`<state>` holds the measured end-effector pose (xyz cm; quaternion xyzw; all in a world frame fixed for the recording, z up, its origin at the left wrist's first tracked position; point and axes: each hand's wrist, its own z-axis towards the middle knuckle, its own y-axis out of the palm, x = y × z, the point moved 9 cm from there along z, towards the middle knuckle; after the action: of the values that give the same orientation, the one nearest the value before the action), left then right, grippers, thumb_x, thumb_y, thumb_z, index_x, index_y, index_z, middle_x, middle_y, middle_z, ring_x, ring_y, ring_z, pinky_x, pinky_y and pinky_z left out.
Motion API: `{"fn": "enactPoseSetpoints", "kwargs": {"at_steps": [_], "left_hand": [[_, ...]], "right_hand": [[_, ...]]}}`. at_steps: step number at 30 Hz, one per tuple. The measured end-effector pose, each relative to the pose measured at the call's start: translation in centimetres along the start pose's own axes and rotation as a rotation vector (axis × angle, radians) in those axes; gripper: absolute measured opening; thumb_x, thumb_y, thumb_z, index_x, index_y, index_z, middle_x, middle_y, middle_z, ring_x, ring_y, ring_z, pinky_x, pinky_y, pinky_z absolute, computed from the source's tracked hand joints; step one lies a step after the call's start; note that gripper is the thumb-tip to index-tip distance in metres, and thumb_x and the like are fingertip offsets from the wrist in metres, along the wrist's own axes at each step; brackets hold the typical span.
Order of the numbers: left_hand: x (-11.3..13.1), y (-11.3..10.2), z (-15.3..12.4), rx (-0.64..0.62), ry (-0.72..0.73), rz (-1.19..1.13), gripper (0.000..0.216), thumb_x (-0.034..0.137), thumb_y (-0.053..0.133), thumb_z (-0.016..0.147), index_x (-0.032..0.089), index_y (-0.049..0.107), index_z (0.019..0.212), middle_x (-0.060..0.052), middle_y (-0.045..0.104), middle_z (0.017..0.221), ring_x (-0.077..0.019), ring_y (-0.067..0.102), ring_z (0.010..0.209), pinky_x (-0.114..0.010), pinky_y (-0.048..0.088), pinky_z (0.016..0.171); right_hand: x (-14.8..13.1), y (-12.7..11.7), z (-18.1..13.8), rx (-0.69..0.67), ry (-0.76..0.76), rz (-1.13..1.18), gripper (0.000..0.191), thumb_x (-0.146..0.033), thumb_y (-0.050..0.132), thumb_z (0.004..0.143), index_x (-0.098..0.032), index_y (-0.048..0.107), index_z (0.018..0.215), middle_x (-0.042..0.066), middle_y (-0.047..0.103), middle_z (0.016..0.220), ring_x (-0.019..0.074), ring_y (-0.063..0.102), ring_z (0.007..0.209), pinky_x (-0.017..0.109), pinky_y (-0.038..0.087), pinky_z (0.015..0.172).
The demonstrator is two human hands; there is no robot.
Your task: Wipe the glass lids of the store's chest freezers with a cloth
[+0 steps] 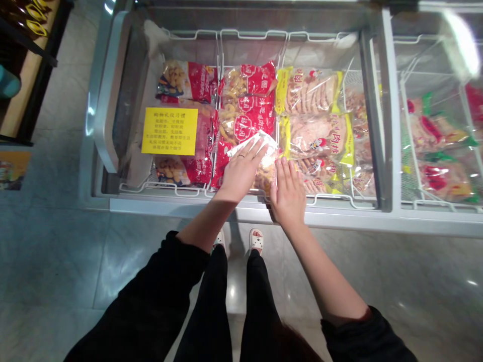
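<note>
I look down into an open chest freezer (pixel 241 213). My left hand (pixel 241 171) lies flat, fingers stretched out, on a clear bag of frozen food (pixel 266 168) in the middle wire basket, with a white bag edge (pixel 249 143) under its fingertips. My right hand (pixel 287 188) rests flat beside it on the same bag, fingers together and pointing away from me. Red-labelled bags (pixel 247 108) fill the middle basket. Yellow-edged bags of pale sliced meat (pixel 315 118) fill the basket to the right.
A yellow notice (pixel 169 130) lies on the red bags in the left basket. A sliding glass lid (pixel 426 115) covers the freezer's right part, with more bags under it. My feet in white sandals (pixel 256 240) stand on shiny grey tiles. A dark shelf (pixel 26 75) stands at far left.
</note>
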<state>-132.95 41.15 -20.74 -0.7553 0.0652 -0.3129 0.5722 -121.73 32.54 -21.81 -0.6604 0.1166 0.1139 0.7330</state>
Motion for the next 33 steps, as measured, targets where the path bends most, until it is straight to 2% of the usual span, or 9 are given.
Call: {"fn": "enactPoseSetpoints", "kwargs": {"at_steps": [3,6,8,11,16,20,23,28,33], "left_hand": [[-2.5,-1.4,-0.8,0.067,-0.051,0.017,0.089,-0.009,0.037,0.092,0.025,0.033,0.174,-0.006,0.035,0.181,-0.0268,0.026,0.169,-0.052,0.031,0.137],[-3.7,-1.0,-3.0,0.05,-0.093,0.037,0.09,-0.011,0.038,0.09,0.023,0.034,0.173,-0.008,0.035,0.18,-0.027,0.028,0.169,-0.05,0.032,0.136],[-3.6,-0.1,-4.2,-0.007,-0.089,0.049,0.087,-0.011,0.038,0.091,0.021,0.037,0.172,-0.009,0.034,0.18,-0.0256,0.027,0.169,-0.047,0.031,0.137],[-2.7,0.9,-4.8,-0.068,-0.015,0.05,0.086,-0.011,0.037,0.092,0.023,0.039,0.171,-0.006,0.036,0.18,-0.0224,0.027,0.169,-0.047,0.03,0.138],[-2.7,-0.3,-3.4,-0.04,0.079,0.029,0.085,-0.01,0.036,0.093,0.025,0.039,0.171,-0.003,0.035,0.18,-0.0205,0.027,0.169,-0.045,0.029,0.138],[-4.9,-1.6,-3.5,0.026,-0.038,0.028,0.088,-0.01,0.036,0.093,0.026,0.034,0.173,-0.004,0.033,0.181,-0.0231,0.025,0.17,-0.047,0.028,0.138],[-5.6,-1.0,-5.3,0.011,-0.098,0.016,0.093,-0.012,0.038,0.091,0.029,0.032,0.174,-0.003,0.035,0.181,-0.0238,0.025,0.169,-0.048,0.029,0.138],[-3.6,1.2,-7.4,-0.09,-0.048,0.0,0.088,-0.013,0.037,0.091,0.025,0.038,0.172,-0.003,0.033,0.181,-0.02,0.023,0.17,-0.044,0.026,0.139],[-1.3,1.2,-5.2,-0.107,0.039,-0.021,0.088,-0.011,0.037,0.092,0.028,0.04,0.171,-0.002,0.034,0.18,-0.0202,0.025,0.17,-0.048,0.029,0.138]], "right_hand": [[-2.3,0.7,0.9,-0.024,-0.017,0.023,0.063,-0.032,0.032,0.113,-0.013,0.036,0.172,0.014,0.038,0.178,0.0257,0.031,0.168,0.052,0.029,0.137],[-3.3,0.9,1.3,-0.008,-0.004,0.043,0.063,-0.032,0.032,0.113,-0.013,0.034,0.173,0.015,0.039,0.178,0.026,0.032,0.167,0.052,0.029,0.136],[-3.5,0.9,1.3,0.001,-0.005,0.057,0.063,-0.032,0.032,0.113,-0.014,0.034,0.173,0.015,0.042,0.177,0.0261,0.033,0.167,0.053,0.029,0.136],[-3.5,0.9,1.1,0.002,0.002,0.073,0.064,-0.033,0.03,0.113,-0.016,0.031,0.174,0.014,0.042,0.177,0.0257,0.031,0.167,0.055,0.029,0.136],[-3.1,0.8,1.0,0.017,0.031,0.053,0.063,-0.033,0.028,0.113,-0.013,0.037,0.172,0.014,0.043,0.176,0.0262,0.03,0.168,0.054,0.029,0.137],[-2.9,0.8,0.8,0.034,0.028,0.034,0.062,-0.032,0.029,0.113,-0.014,0.037,0.172,0.012,0.045,0.175,0.026,0.032,0.167,0.054,0.029,0.137],[-2.8,0.8,0.7,0.041,0.031,0.038,0.063,-0.031,0.029,0.113,-0.015,0.035,0.173,0.013,0.044,0.175,0.0262,0.031,0.167,0.055,0.028,0.137],[-2.9,0.9,0.6,0.024,0.032,0.037,0.063,-0.031,0.03,0.113,-0.014,0.033,0.174,0.013,0.041,0.177,0.0265,0.029,0.168,0.055,0.028,0.137],[-2.8,0.9,0.7,0.02,0.034,0.041,0.063,-0.032,0.03,0.113,-0.015,0.033,0.174,0.013,0.042,0.177,0.0262,0.03,0.168,0.054,0.029,0.137]]}}
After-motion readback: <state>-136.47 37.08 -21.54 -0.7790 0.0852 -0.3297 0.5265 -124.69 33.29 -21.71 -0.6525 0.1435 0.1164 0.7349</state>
